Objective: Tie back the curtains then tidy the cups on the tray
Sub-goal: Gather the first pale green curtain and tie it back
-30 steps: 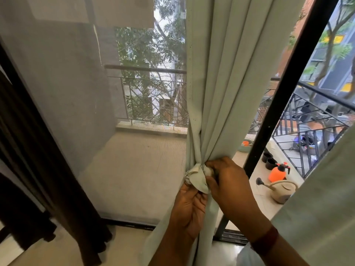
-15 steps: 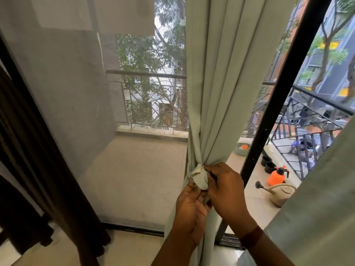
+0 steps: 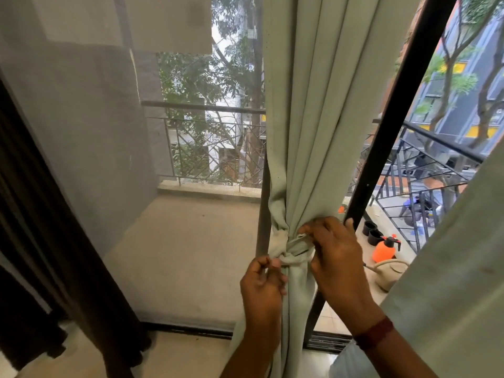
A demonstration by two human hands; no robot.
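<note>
Left hand [image 3: 263, 285] and right hand [image 3: 336, 257] pinch the pale green fabric tie-back [image 3: 289, 253]
Each hand's fingers curl round one end of it, the knot cinching the gathered pale green cloth curtain [image 3: 313, 118], which hangs just beside the black metal door frame [image 3: 395, 118]; an orange plastic spray bottle [image 3: 384, 251] stands on the balcony beyond.

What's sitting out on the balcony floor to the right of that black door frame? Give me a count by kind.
Black pots: 2
Orange spray bottle: 1
Beige watering can, partly hidden by the curtain: 1
Total: 4
</note>
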